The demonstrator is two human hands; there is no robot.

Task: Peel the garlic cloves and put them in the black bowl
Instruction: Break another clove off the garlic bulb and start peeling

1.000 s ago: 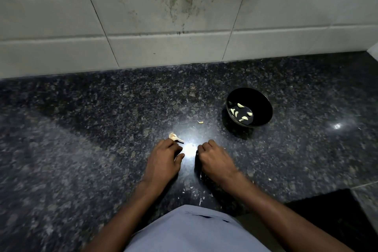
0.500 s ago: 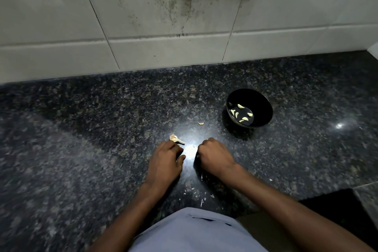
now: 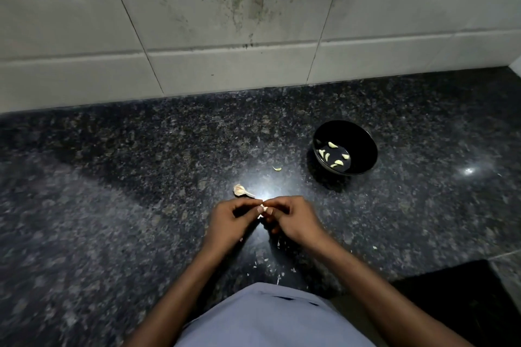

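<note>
Head cam: we see both hands meeting over the dark desk (image 3: 141,205). Left hand (image 3: 229,222) & right hand (image 3: 296,220) each have a pinched grip on one small garlic clove (image 3: 263,209) between the fingertips. Black bowl (image 3: 363,146) sits well to the right w/ several peeled cloves (image 3: 332,145) inside. Garlic piece (image 3: 241,190) lies just beyond the left hand; skin bits near the wrists.

Open counter (image 3: 112,205) lies left of the black bowl (image 3: 345,146); only a garlic piece (image 3: 242,190) and a peel scrap (image 3: 277,168) interrupt it.
</note>
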